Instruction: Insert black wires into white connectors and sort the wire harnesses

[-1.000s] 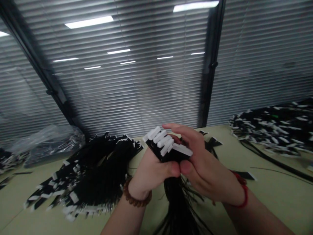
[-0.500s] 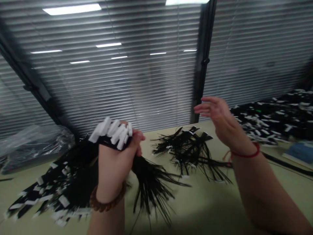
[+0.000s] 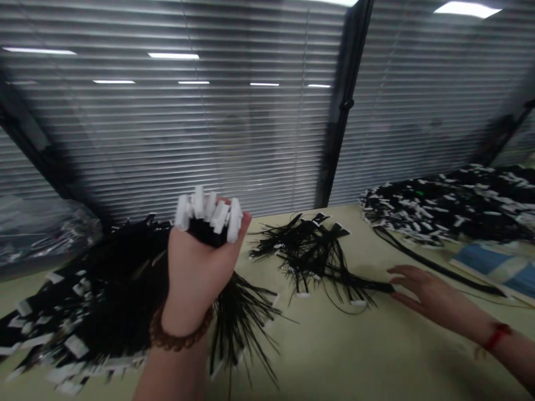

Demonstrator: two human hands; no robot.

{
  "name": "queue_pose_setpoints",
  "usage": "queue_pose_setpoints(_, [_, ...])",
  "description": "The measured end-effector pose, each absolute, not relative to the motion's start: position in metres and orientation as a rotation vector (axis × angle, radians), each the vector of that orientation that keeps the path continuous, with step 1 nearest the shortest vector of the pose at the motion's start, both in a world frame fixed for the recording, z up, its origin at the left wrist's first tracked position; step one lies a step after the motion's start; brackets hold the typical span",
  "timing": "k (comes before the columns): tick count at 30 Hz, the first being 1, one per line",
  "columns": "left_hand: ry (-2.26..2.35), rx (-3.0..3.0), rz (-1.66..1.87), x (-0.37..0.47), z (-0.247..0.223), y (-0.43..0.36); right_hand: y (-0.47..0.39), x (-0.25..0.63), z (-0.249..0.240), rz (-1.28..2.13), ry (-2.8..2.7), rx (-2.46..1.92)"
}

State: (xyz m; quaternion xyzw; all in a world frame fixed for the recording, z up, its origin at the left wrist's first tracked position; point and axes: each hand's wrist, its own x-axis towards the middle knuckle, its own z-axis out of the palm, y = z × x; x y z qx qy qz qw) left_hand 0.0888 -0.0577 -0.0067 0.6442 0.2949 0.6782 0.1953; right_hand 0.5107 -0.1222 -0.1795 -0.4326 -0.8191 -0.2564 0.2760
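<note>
My left hand [image 3: 198, 273] is closed around a bundle of thin black cables [image 3: 242, 317]. White connectors [image 3: 209, 211] stick up above its fingers, and the loose wires fan out below toward the table. My right hand [image 3: 422, 292] is low over the table on the right with fingers stretched out and apart. Its fingertips are at the end of a black cable [image 3: 368, 283] that runs out of a small loose pile of black wires [image 3: 311, 248]; whether they touch it I cannot tell.
A large heap of black cables with white connectors [image 3: 104, 289] lies at left, behind it a clear plastic bag [image 3: 45, 228]. Another heap [image 3: 455, 203] lies at far right, near a blue-and-white packet [image 3: 497, 264] and a long black cable [image 3: 438, 264]. Window blinds [image 3: 251, 122] stand behind the table.
My right hand has come down from its raised position to the cable end on the table. My left hand still grips the bundle, now turned more upright. The view has shifted to the right.
</note>
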Motion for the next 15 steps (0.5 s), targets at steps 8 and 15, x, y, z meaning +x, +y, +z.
queue_pose_setpoints(8, [0.476, 2.03, 1.299, 0.105, -0.021, -0.054, -0.104, 0.396, -0.029, -0.968, -2.327, -0.946])
queue_pose_setpoints(15, [0.275, 1.794, 1.155, 0.106, -0.037, -0.044, -0.078, 0.274, 0.019, -0.825, -2.065, -0.316])
